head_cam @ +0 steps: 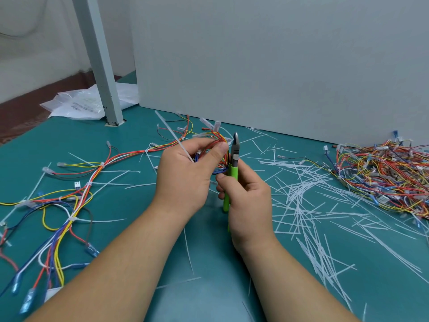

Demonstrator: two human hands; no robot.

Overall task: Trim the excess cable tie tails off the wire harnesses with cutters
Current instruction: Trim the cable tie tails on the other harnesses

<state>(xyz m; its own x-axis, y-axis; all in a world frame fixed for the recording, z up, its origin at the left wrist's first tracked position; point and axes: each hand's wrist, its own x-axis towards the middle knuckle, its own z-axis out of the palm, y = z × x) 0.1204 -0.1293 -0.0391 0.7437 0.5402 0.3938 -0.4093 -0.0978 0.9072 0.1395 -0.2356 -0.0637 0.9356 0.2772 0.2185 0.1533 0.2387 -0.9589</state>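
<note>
- The left hand (pixel 185 175) is curled round a bunched wire harness (pixel 217 138), thumb pressed on top; red, orange, yellow and blue wires trail left over the teal table (pixel 139 233).
- The right hand (pixel 249 203) wraps its fingers round the green-handled cutters (pixel 232 175), held upright just beside the bundle. No brand shows, and the palm hides the lower handles.
- An untrimmed white cable tie tail (pixel 171 132) sticks up and to the left from the left hand.
- Cut tails (pixel 306 198) litter the table to the right.
- A harness pile (pixel 383 173) lies further right, cut off by the frame edge.
- The plastic bag (pixel 79 105) carries print too small to read.
</note>
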